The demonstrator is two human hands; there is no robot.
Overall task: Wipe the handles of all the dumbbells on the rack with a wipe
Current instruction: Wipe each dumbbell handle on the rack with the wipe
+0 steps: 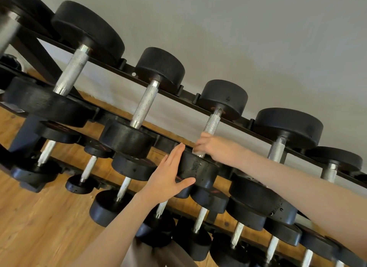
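Observation:
A black rack (170, 91) carries several black dumbbells with knurled silver handles on its tiers. My right hand (215, 148) grips the lower part of the handle (212, 123) of the third top-tier dumbbell from the left. A sliver of white at its fingers may be the wipe; I cannot tell for sure. My left hand (168, 175) lies flat with straight fingers against the near black head (198, 169) of that same dumbbell, thumb under its edge.
Neighbouring top-tier handles stand left (145, 103) and right (277, 149) of the gripped one. Lower tiers hold smaller dumbbells (123, 187). A grey wall (258, 38) is behind the rack and a wooden floor (39, 217) below.

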